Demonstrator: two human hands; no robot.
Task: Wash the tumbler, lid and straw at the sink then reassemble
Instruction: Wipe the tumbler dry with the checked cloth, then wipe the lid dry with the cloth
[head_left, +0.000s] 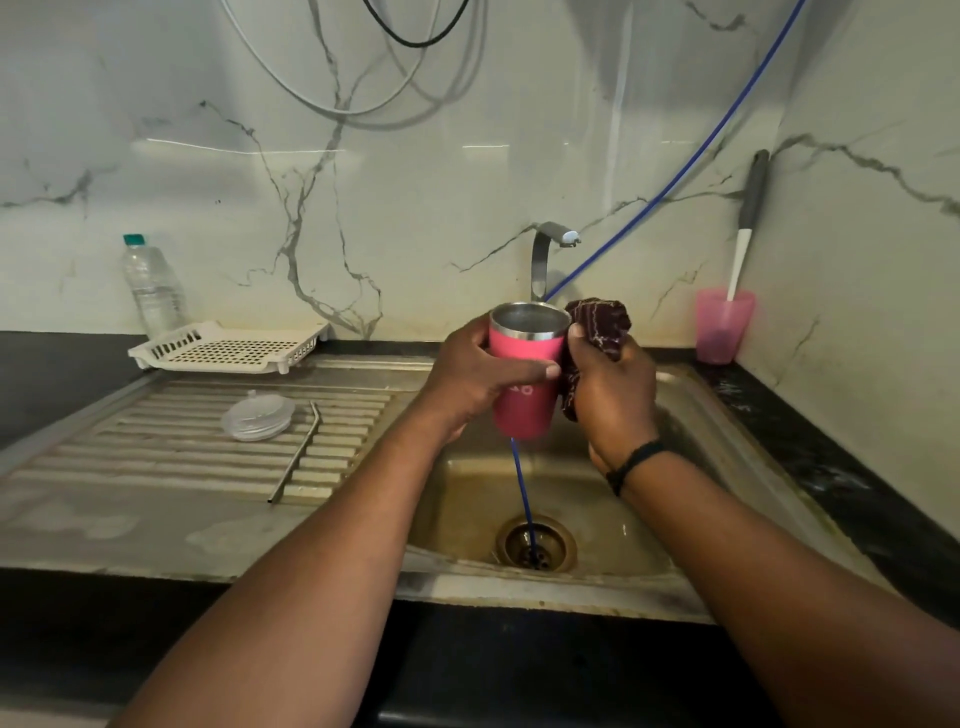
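Tumbler being wiped over the sink, lid and straw waiting on the drainboard

The left hand (480, 376) wraps its fingers round the pink tumbler (524, 374), held upright above the sink (701, 415), mouth up, long axis near vertical; the right hand (610, 395) clamps a dark cloth (597, 325) against its side. The lid (258, 415) and straw (296, 452), lying lengthways towards the camera, sit apart on the drainboard (156, 457), so reassembly looks not yet begun
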